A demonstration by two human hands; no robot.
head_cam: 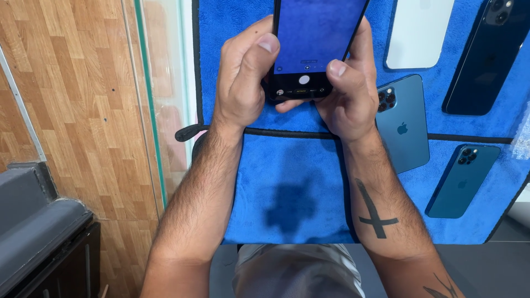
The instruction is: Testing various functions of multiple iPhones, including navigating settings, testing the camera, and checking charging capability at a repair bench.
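Both hands hold one black smartphone (314, 38) upright over a blue cloth (287, 187). Its lit screen shows a blue camera picture with a round white button near the bottom. My left hand (243, 77) grips the phone's lower left corner, thumb resting on the screen's left edge. My right hand (348, 94) cups the lower right corner, thumb on the screen's right edge. The phone's top runs out of the frame.
Several phones lie face down on the cloth to the right: two blue ones (403, 124) (464, 179), a dark blue one (488, 55) and a white one (419, 33). A glass counter edge (152, 110) and wooden floor (77, 110) lie left.
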